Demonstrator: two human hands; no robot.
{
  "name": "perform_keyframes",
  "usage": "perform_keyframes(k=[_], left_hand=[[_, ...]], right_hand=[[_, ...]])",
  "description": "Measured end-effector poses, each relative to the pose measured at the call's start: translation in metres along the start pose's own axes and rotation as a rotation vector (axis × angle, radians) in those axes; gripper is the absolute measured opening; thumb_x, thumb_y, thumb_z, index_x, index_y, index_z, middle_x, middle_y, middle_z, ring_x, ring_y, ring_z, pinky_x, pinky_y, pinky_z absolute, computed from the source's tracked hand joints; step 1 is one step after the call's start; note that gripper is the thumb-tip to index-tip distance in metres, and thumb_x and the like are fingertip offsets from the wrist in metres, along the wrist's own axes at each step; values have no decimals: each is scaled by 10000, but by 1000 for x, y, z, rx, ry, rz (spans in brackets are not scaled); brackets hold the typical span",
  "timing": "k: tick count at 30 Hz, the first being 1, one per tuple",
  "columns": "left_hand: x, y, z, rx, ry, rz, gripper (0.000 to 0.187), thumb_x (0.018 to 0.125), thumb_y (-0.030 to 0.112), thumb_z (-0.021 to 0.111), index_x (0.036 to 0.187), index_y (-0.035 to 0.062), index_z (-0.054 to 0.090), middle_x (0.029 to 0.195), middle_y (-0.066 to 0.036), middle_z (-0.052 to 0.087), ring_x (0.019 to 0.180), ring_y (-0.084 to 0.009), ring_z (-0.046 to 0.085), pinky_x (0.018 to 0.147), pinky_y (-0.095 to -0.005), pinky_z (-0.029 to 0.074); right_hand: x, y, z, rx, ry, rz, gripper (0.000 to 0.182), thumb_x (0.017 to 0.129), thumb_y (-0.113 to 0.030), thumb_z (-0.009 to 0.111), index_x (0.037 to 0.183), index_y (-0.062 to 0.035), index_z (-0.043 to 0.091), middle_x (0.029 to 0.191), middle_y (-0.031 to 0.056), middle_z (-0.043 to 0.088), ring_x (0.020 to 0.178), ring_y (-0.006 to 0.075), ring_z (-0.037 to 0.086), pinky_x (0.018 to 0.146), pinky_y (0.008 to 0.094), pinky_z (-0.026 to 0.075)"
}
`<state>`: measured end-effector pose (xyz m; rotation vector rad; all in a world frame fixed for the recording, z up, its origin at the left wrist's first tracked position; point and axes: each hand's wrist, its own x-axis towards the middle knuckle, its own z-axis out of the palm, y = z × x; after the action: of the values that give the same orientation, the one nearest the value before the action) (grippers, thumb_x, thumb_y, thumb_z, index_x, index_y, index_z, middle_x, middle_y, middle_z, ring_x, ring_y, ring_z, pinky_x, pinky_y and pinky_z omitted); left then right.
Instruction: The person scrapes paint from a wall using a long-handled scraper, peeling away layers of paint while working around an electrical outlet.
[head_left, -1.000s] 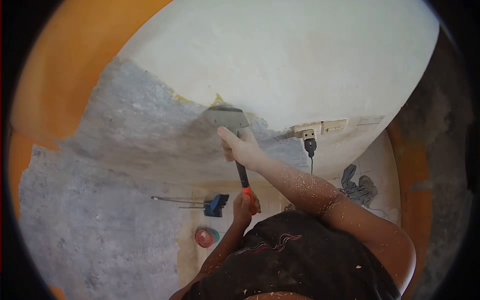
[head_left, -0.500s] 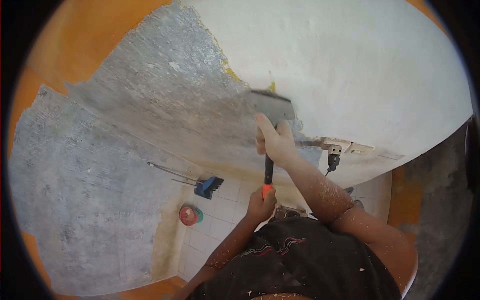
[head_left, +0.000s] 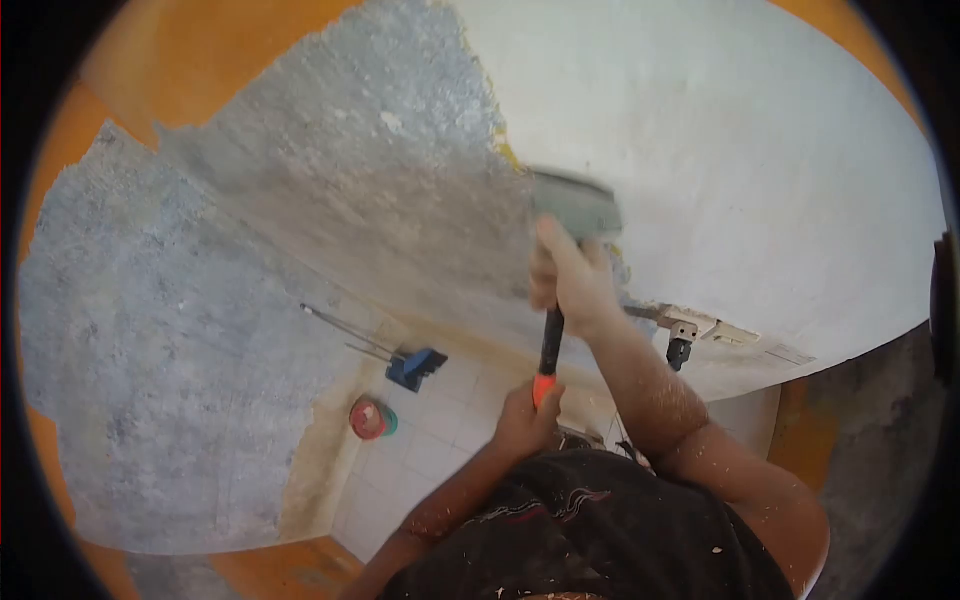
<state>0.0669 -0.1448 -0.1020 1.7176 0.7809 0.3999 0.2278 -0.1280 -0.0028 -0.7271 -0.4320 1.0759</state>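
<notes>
A wide-bladed scraper [head_left: 583, 207] lies against the wall where white paint [head_left: 720, 150] meets bare grey plaster [head_left: 370, 140]. Close behind the blade, my right hand [head_left: 583, 285] is closed round the tool, dusty with pale powder. Lower down, my left hand [head_left: 528, 418] grips the black handle at its orange section, just in front of my dark shirt. Slight blur softens the blade and the right hand. Yellow paint traces [head_left: 507, 150] show along the ragged white edge.
Right of my right hand, a wall socket [head_left: 685, 332] holds a black plug [head_left: 679, 353]. On the tiled floor [head_left: 425, 450] are a blue dustpan [head_left: 415, 368] with long handles and a red bucket [head_left: 370, 418] beside something green. Orange paint [head_left: 235, 60] borders the plaster.
In the view, the scraper and both hands have shifted a little to the right. The view itself has also shifted. Both hands keep their hold.
</notes>
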Motion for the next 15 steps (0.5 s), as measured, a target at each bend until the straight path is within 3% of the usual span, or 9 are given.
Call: perform_keyframes(k=[3,8,12,15], left_hand=[[13,0,-7,-47,56,2,304,879,286,526,802,-8,523,600,-94,543,557,-147,515,535,-311,423],[-9,-3,-3,70,25,-40,319,877,300,532,791,-7,519,592,-117,529,539,-180,500,536,-333,416],[7,6,-24,59,51,18,322,873,300,540,776,-6,514,586,-121,525,518,-214,466,533,-345,412],[6,7,-38,201,93,97,313,871,295,545,787,-6,525,592,-125,531,529,-211,494,536,-344,413]], right_hand=[[7,-8,12,-51,-64,-52,360,889,-329,532,636,-147,354,512,-74,284,393,47,241,369,229,197],[-8,18,2,17,111,41,331,889,-345,523,666,-156,365,513,-70,290,394,51,254,367,237,202],[12,-2,18,23,-28,-27,310,886,-364,516,678,-179,378,504,-77,280,383,56,248,377,234,204],[14,9,21,55,21,-23,317,888,-385,503,677,-183,379,496,-76,265,386,59,235,380,238,196]])
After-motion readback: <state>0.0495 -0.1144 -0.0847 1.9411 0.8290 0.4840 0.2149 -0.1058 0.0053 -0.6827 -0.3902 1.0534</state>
